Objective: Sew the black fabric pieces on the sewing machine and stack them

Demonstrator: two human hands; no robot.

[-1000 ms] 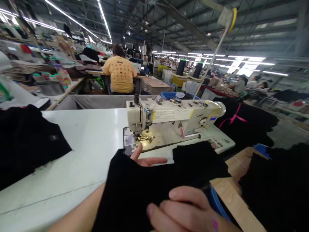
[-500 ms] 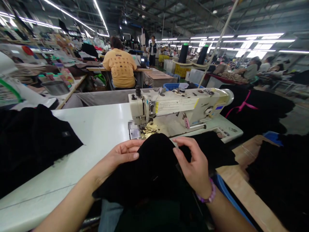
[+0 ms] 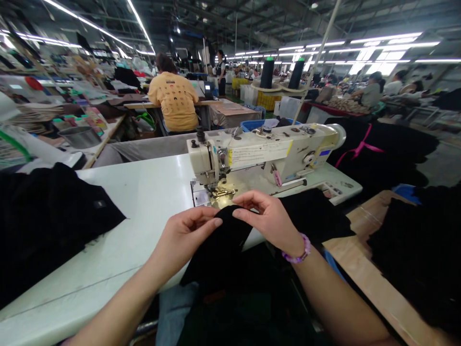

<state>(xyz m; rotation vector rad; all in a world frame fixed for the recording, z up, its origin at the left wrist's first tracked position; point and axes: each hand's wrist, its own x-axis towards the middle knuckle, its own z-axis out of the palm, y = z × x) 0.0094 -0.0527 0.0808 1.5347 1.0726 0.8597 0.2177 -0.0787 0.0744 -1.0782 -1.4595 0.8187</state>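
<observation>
Lightly pinched black fabric [image 3: 221, 245] between left hand [image 3: 183, 238] and right hand [image 3: 268, 221], near sewing machine [image 3: 259, 154] (possible slip from a loose grip).

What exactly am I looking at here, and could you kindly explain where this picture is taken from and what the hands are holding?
This view comes from a camera worn on the person's head, so the forearms reaching in from the bottom are the wearer's own. The left hand and the right hand, which wears a purple beaded bracelet, pinch a piece of black fabric between their fingers. It is held just in front of the needle area of a cream industrial sewing machine, which is set into a white table. A black garment piece lies on the table to the left. More black fabric lies beside a wooden board to the right. Further back, a co-worker in a yellow shirt sits at another bench.
</observation>
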